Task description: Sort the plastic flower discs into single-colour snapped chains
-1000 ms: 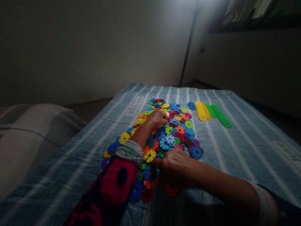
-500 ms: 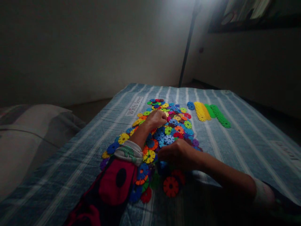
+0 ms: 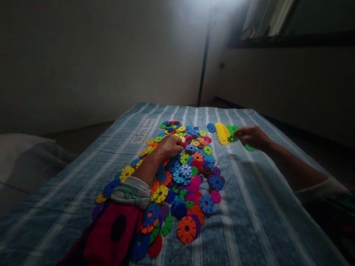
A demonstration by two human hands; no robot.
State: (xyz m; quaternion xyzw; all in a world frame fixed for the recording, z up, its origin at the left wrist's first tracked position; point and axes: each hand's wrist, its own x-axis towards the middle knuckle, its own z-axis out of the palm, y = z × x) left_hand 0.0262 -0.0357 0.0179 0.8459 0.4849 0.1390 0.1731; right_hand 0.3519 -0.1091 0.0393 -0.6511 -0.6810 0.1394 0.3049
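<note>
Notched plastic discs in many colours make up a long pile (image 3: 185, 170) along the middle of the striped cloth. My left hand (image 3: 171, 145) rests over the far part of this pile, its fingers curled closed; whatever they may hold is hidden. Out to the right, my right hand (image 3: 253, 136) pinches a dark green notched disc (image 3: 232, 139) at its fingertips. That hand is over the sorted rows, covering much of the green row (image 3: 249, 147). Beside it lie overlapping yellow discs (image 3: 221, 133), and a small blue group (image 3: 211, 128) is at their left.
A blue striped cloth (image 3: 249, 207) covers the bed-like surface. An orange disc (image 3: 186, 229) lies at the pile's near end. Pale bedding (image 3: 24, 159) is at the left. Behind the far edge stand a dark pole (image 3: 204, 62) and a wall (image 3: 97, 66).
My right hand has moved from the near right side of the pile out to the green row. My left hand stays over the pile. The view has shifted somewhat to the right.
</note>
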